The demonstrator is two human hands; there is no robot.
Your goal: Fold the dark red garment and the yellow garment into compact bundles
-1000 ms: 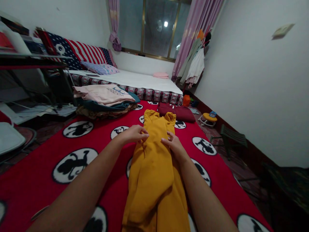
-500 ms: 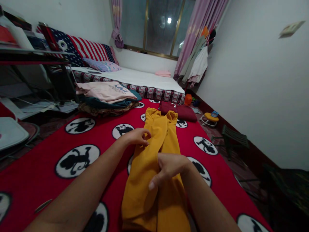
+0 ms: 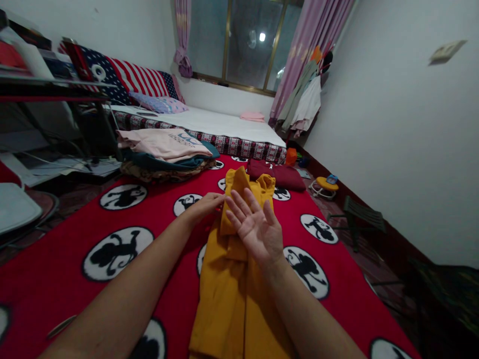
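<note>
A mustard-yellow garment (image 3: 224,289) lies lengthwise in front of me, folded narrow, with a strip of it, perhaps a sleeve, doubled back toward its far end. My left hand (image 3: 209,203) is at the left edge of that doubled part, fingers drawn together on the cloth; its fingertips are partly hidden. Over the middle of the garment my right hand (image 3: 258,229) is turned palm up with the fingers spread, holding nothing. Whether the back of this hand rests on the cloth I cannot tell.
The garment lies on a red blanket (image 3: 168,294) with monkey prints. Beyond are a stack of folded clothes (image 3: 164,149), a folded maroon garment (image 3: 277,174) and a white-topped bed (image 3: 217,119). A desk (image 3: 56,89) stands left; stools, one a folding stool (image 3: 361,214), stand right.
My right hand has come out from under the yellow strip and moved farther away, turning palm up. The strip's near end is now folded back. My left hand has shifted slightly forward and left.
</note>
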